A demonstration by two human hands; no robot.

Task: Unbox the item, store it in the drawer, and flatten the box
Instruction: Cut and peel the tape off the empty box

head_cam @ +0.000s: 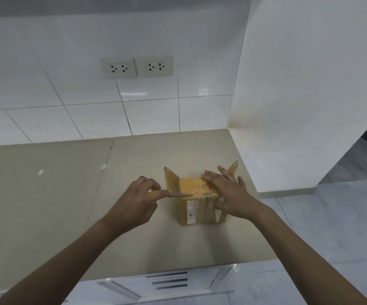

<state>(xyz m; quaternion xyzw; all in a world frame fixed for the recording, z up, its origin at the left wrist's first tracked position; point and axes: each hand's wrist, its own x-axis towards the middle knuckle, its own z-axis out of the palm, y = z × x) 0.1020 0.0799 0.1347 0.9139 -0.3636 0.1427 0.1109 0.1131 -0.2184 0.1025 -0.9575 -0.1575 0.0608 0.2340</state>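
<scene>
1. so, box (196,201) stands on the counter (68,205), near the counter's right edge and well back from the front edge.
2. plenty of bare counter to the left of the box and in front of it; far less to the right, where the top ends and the floor (332,227) drops away.
3. behind the box a strip of free counter runs to the tiled wall (90,95); a plain white wall (299,84) closes the far right corner.
4. two flaps stick up at the box's far corners, left one (171,177) and right one (233,168), both splayed outward.
5. top panel of the box faces up; a white label (190,211) runs vertically on the near face. box reads taller than wide from this angle, long axis roughly upright.
6. left hand (140,199) is closed round a knife (179,195), handle mostly hidden in the fist; blade lies about level, tip pointing right, at the top near edge of the box.
7. right hand (228,194) lies flat on the box's right side, fingers spread over the top, thumb on the near face; pressing rather than gripping, not closed round anything.
8. two sockets (137,67) on the tiles, well above the box.
9. cabinet front (169,280) w/ dark slots shows below the counter's front edge.
</scene>
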